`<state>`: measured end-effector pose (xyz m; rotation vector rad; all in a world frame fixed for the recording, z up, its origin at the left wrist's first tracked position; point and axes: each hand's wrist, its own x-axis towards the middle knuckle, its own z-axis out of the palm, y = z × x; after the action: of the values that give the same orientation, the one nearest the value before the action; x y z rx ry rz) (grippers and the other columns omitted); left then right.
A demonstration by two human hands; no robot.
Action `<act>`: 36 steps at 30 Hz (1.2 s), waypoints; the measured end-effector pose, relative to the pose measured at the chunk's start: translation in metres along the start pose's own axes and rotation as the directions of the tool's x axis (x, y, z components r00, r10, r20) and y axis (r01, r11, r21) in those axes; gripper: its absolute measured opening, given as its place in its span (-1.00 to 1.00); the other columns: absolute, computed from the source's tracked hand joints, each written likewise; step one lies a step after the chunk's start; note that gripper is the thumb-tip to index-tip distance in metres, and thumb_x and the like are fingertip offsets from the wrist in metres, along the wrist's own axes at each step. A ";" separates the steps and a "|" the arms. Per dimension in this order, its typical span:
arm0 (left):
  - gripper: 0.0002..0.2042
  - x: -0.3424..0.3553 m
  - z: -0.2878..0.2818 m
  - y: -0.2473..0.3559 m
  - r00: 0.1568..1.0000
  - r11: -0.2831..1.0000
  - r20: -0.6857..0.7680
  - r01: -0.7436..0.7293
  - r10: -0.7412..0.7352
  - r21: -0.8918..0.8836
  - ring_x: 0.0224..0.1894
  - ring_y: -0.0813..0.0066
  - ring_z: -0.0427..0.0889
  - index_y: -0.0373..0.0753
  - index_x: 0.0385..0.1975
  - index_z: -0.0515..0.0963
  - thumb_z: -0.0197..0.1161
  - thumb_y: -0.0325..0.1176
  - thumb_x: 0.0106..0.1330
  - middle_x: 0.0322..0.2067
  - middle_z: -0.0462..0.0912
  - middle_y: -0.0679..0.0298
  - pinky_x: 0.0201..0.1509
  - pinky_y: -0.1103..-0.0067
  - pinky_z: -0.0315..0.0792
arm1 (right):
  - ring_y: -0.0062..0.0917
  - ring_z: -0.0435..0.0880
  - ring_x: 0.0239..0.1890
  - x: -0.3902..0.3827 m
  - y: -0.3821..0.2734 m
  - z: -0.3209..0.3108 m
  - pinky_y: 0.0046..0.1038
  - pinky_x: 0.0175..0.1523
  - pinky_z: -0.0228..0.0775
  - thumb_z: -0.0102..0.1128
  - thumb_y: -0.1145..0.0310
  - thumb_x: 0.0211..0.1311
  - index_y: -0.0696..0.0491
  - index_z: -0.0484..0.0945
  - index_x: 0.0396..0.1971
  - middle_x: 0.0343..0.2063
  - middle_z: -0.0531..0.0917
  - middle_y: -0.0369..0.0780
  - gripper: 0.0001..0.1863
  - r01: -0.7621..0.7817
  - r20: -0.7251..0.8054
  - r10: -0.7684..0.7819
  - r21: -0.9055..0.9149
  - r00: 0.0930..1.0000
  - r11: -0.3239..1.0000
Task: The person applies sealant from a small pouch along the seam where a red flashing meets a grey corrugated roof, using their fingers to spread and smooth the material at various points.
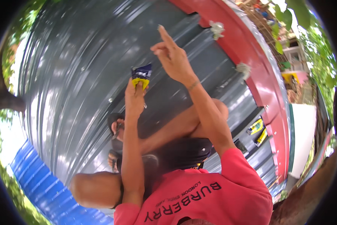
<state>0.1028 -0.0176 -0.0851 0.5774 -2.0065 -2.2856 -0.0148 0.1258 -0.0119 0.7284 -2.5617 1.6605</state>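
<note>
My left hand (135, 98) is closed around the yellow end of a small dark blue and yellow packet (141, 72), its wide blue end pointing away from me. Whether it is a sachet or a flat tube I cannot tell. A thin pale tip shows beside the heel of that hand, too small to name. To the right, my right hand (174, 62) is raised over the dark grey corrugated metal roof sheet (82, 75). Its index finger stretches out and the other fingers bend loosely, with nothing visible in them.
I sit on the roof with my legs folded. A red metal edge trim (247, 75) runs along the right, with whitish lumps (244, 70) on it. Two yellow packets (255, 126) lie near it, beside a small dark object (240, 146). Blue roofing (37, 168) is at lower left.
</note>
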 end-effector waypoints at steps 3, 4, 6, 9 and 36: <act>-0.84 -0.006 -0.009 -0.008 0.997 1.000 -0.073 0.006 -0.008 -0.029 -0.58 0.74 0.26 -0.24 -0.17 0.50 -0.05 -0.41 0.52 -0.49 0.48 0.41 -0.53 0.66 0.16 | -0.55 0.67 -0.15 -0.016 0.005 0.013 -0.47 0.09 0.50 0.01 0.56 0.35 0.00 0.21 0.49 -0.13 0.73 -0.19 -0.32 -0.057 0.042 0.054 0.076 0.998 0.996; -0.84 -0.007 -0.013 -0.011 0.998 1.000 -0.070 -0.010 0.010 -0.007 -0.59 0.74 0.24 -0.23 -0.19 0.49 -0.08 -0.42 0.50 -0.50 0.45 0.42 -0.54 0.66 0.14 | -0.55 0.67 -0.13 -0.022 0.006 0.018 -0.47 0.11 0.50 0.01 0.57 0.36 0.00 0.25 0.47 -0.11 0.72 -0.19 -0.34 -0.085 0.061 0.079 0.105 0.995 0.991; -0.83 -0.007 -0.016 -0.014 0.998 0.998 -0.041 -0.050 0.051 0.035 -0.60 0.75 0.21 -0.21 -0.23 0.47 -0.12 -0.42 0.47 -0.53 0.39 0.45 -0.55 0.66 0.10 | -0.53 0.67 -0.09 -0.025 -0.005 0.022 -0.46 0.14 0.48 0.00 0.56 0.36 0.00 0.30 0.45 -0.09 0.71 -0.18 -0.37 -0.099 0.128 0.082 0.131 0.988 0.986; -0.81 -0.006 -0.017 -0.016 0.998 0.998 -0.051 -0.023 0.026 0.051 -0.60 0.73 0.19 -0.21 -0.25 0.46 -0.14 -0.37 0.46 -0.55 0.35 0.46 -0.54 0.66 0.07 | -0.53 0.66 -0.11 -0.031 -0.006 0.032 -0.46 0.14 0.48 -0.01 0.56 0.37 0.01 0.30 0.44 -0.11 0.71 -0.18 -0.38 -0.091 0.194 0.058 0.167 0.979 0.982; -0.48 -0.005 -0.015 0.027 0.938 0.835 -0.123 -0.224 0.325 0.503 0.12 0.23 0.58 -0.29 0.38 0.27 -0.01 -0.08 0.58 0.10 0.55 0.01 0.22 0.38 0.42 | -0.50 0.65 -0.18 -0.033 0.029 0.057 -0.47 -0.14 0.60 0.18 0.61 0.30 0.08 -0.23 0.57 -0.14 0.64 -0.10 -0.03 -0.348 0.176 0.300 0.452 0.938 0.821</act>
<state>0.1062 -0.0346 -0.0587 0.4753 -2.3736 -1.4945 0.0175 0.0984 -0.0698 0.3874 -2.4572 2.4816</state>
